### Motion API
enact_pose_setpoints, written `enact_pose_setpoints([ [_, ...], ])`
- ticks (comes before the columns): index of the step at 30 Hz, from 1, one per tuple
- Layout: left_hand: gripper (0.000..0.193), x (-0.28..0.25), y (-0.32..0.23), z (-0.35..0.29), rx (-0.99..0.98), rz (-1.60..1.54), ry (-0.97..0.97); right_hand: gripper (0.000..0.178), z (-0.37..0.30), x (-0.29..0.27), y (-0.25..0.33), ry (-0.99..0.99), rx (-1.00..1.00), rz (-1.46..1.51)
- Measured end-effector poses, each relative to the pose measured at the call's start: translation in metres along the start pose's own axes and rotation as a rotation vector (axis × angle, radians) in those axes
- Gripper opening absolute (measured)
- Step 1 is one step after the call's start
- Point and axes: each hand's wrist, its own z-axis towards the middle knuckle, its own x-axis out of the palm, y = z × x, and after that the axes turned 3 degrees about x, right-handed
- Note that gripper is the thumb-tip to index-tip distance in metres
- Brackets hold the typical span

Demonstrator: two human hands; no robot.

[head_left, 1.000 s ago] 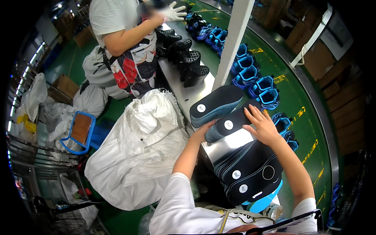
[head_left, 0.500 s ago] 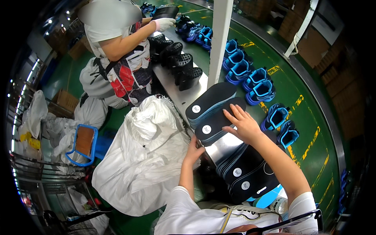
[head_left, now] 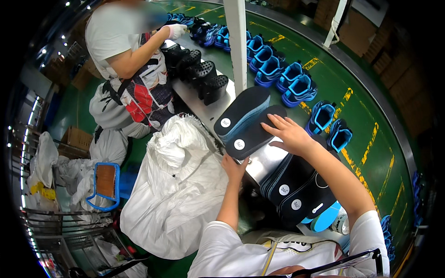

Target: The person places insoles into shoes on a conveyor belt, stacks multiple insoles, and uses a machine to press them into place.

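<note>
A stack of black insoles (head_left: 252, 134) is lying on the steel table (head_left: 264, 162) at the centre, its tip pointing toward 1 o'clock. The right hand (head_left: 289, 134) is resting flat on the stack's upper end, fingers (head_left: 273, 121) spread and pressing rather than gripping. The left hand (head_left: 233, 167) is coming up at the stack's 7 o'clock end, against the table's near edge; whether its fingers are curling around anything cannot be told. A second stack (head_left: 241, 109) is lying just beside it at 11 o'clock, touching it. At 5 o'clock a fanned row of insoles (head_left: 296, 185) is spreading to the table's lower end, a blue one (head_left: 324, 217) sticking out underneath.

The table is narrow; a white post (head_left: 237, 44) is rising at 12 o'clock, and bare steel is showing between the post and the stacks. A big open white sack (head_left: 176, 185) is sitting at 8 o'clock against the table, its contents hidden by folds. Black shoes (head_left: 204, 76) are standing at 11 o'clock, and blue shoes (head_left: 296, 88) are lining the green belt (head_left: 361, 116) at 2 o'clock. Another person's gloved hand (head_left: 176, 30) is reaching at 11 o'clock.

Compared with half a second ago, the left hand is sitting lower and off the stack's underside, and the stack is lying flatter.
</note>
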Motion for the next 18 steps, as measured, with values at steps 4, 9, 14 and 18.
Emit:
enact_pose_setpoints([
  [4, 0.071, -0.001, 0.003, -0.005, -0.01, 0.039, -0.086, 0.052, 0.007, 0.003, 0.002, 0.025, 0.01, 0.041],
  [9, 0.043, -0.013, -0.029, -0.039, -0.285, -0.387, 0.29, 0.052, 0.001, 0.003, 0.0, 0.046, 0.037, -0.027],
  [14, 0.031, 0.013, -0.054, 0.0, 0.038, -0.7, 0.785, 0.057, -0.009, -0.005, 0.015, -0.003, 0.015, -0.167],
  [18, 0.038, 0.04, -0.065, 0.023, 0.174, -0.632, 0.935, 0.057, -0.02, -0.004, 0.014, -0.034, 0.036, -0.133],
])
